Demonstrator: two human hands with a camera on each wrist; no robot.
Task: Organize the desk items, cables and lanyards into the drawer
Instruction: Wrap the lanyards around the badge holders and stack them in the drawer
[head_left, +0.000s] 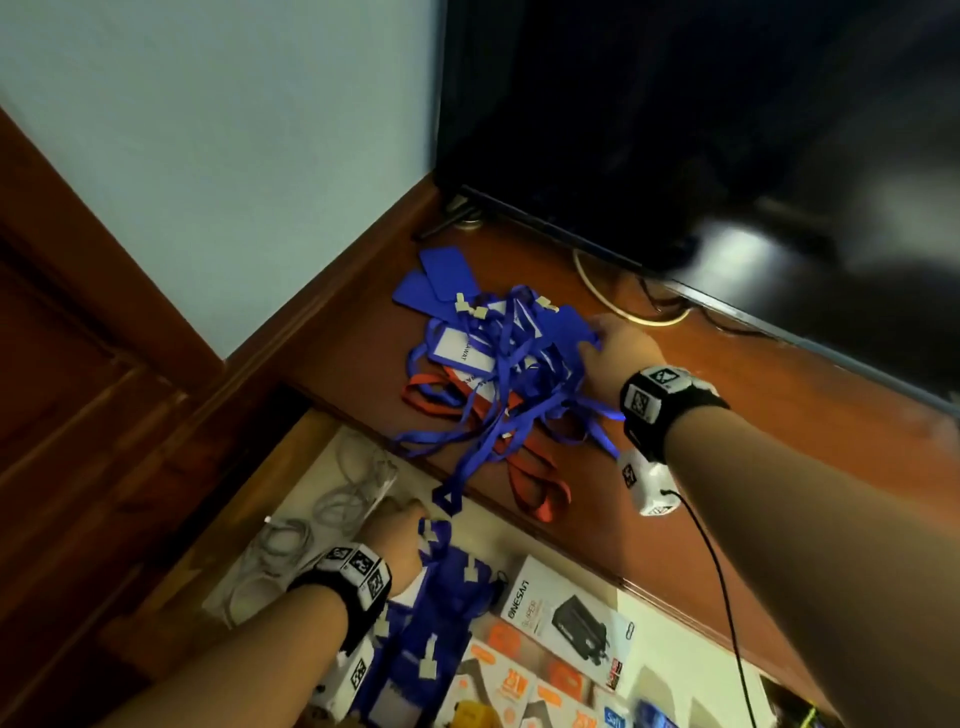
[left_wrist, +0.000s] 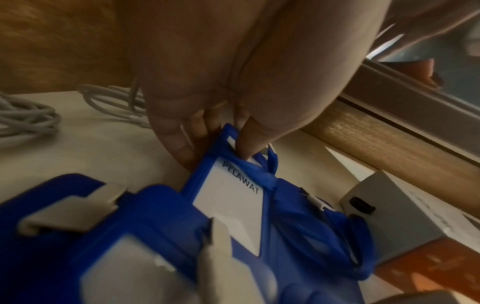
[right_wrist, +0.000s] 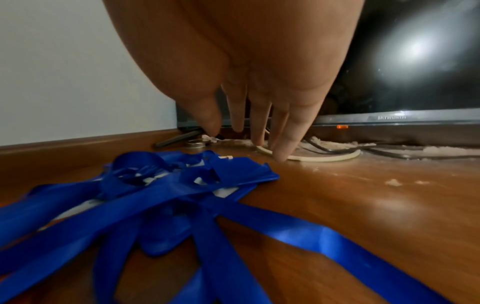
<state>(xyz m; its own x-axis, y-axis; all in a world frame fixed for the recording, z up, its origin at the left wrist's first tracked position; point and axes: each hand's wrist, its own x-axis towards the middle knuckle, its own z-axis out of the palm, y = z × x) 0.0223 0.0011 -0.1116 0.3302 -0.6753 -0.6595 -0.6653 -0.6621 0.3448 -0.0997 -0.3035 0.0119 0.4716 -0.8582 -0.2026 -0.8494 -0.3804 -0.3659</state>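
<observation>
- Left hand (left_wrist: 233, 86) is down in the open drawer (head_left: 291, 457), thumb and fingers pinching the top of a blue badge holder (left_wrist: 233, 197) printed "PELAWAT".
- That holder lies on a row of more blue holders (head_left: 441, 613) in the drawer, their pale clips showing.
- Just beside the left hand, coils of grey cable (head_left: 291, 540) lie along the drawer's left side.
- To the right of the holders sit a white ONESAM box (head_left: 566, 613) and orange-and-white packets (head_left: 519, 680).
- Right hand (head_left: 618, 348) is up on the wooden desk top (head_left: 753, 415), fingers (right_wrist: 291, 133) straight and spread, holding nothing, tips down at the far edge of the lanyard pile.
- The tangle of blue lanyards (head_left: 509, 374) with red lanyards (head_left: 535, 483) underneath sprawls on the desk, one blue strap trailing over the edge toward the drawer.
- Behind the right hand, a dark TV screen (head_left: 701, 130) stands with a pale cable loop (right_wrist: 324, 158) at its foot.
</observation>
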